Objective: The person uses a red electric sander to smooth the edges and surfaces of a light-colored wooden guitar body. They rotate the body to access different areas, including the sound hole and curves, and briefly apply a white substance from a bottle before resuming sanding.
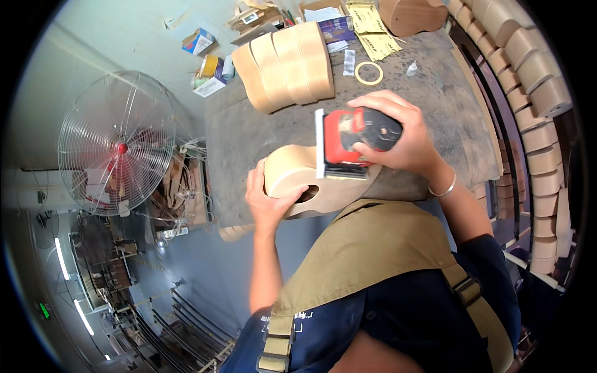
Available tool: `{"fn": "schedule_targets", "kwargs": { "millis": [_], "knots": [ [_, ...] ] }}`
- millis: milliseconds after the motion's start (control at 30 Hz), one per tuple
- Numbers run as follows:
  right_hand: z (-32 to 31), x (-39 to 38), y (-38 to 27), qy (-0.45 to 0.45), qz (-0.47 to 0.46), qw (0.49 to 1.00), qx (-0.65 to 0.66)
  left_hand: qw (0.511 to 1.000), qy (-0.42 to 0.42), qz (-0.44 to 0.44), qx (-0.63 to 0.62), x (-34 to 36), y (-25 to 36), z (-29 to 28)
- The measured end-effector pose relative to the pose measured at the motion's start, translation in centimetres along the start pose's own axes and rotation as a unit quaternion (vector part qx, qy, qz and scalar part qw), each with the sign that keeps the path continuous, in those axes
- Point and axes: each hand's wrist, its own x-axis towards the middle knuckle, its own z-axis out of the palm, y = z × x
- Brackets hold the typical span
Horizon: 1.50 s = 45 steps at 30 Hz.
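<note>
A pale wooden ukulele body (287,163) with a round sound hole rests at the near edge of the workbench, against my apron. My left hand (264,202) grips its rounded end, with the thumb at the sound hole and the fingers on the far side. In my right hand (410,133) is a red and black palm sander (348,133), held from above and tilted on its side. Its flat pad faces left, at the waist of the body; whether the pad touches the wood I cannot tell. My right hand and the sander are slightly blurred.
Several finished-shape wooden bodies (286,65) stand together on the workbench (236,149). Behind them are small boxes (199,41), yellow sheets (373,31), a tape ring (369,73) and a small bottle (411,68). A large fan (118,143) stands left; a rack of bodies (535,143) lines the right.
</note>
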Motion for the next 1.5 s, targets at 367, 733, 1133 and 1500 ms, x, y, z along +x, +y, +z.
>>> {"fn": "schedule_targets", "kwargs": {
  "millis": [367,733,1133,1500],
  "knots": [
    [2.1,1.4,0.5,-0.083,-0.042,0.996,-0.018,1.000,0.000,0.007,0.002,-0.2,0.2,0.0],
    [2.8,1.8,1.0,-0.060,-0.057,0.997,0.004,1.000,-0.008,0.009,0.007,0.0,-0.3,0.0],
    [0.1,2.8,0.0,-0.228,-0.104,0.957,-0.148,1.000,-0.030,0.001,0.000,0.8,0.0,0.2],
    [-1.0,3.1,-0.8,-0.123,-0.052,0.990,-0.050,1.000,-0.027,0.013,-0.003,1.1,0.6,0.3]
  ]
}}
